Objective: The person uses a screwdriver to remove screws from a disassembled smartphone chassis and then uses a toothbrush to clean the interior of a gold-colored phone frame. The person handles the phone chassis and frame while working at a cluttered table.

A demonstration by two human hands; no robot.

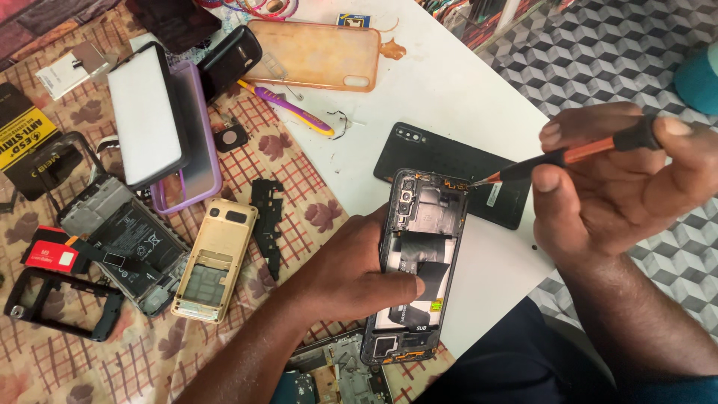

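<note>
While the opened phone [419, 262] was pinned on the white table [449, 82], the left hand [351, 273] was laid across its lower half, palm down, thumb pressed over the dark battery area, fingers wrapped round the left edge. The forearm was brought in from the bottom centre. The phone was stood lengthwise, camera end away from the person, back removed, board and flex exposed, with its lower end hanging over the table edge above the cloth [299, 164].

The right hand [621, 187] was held raised to the right of the phone, wrist bent, fingers curled shut round a screwdriver [576, 153]. The orange-and-black shaft was pinched between thumb and forefinger, and the tip was set at the phone's top right corner. Whether the tip was seated in a screw could not be told.

Just behind the phone, a black back cover [449, 161] was laid flat on the table, partly overlapped by the phone's top.

On the checked cloth to the left, several parts were scattered: a gold keypad phone shell [213, 258], a black inner frame [265, 224], a second opened phone [123, 251], a white panel [146, 112] resting on a purple case [202, 142]. An orange clear case [314, 54] and a purple-yellow toothbrush [288, 108] were left further back. No containers were seen.
</note>
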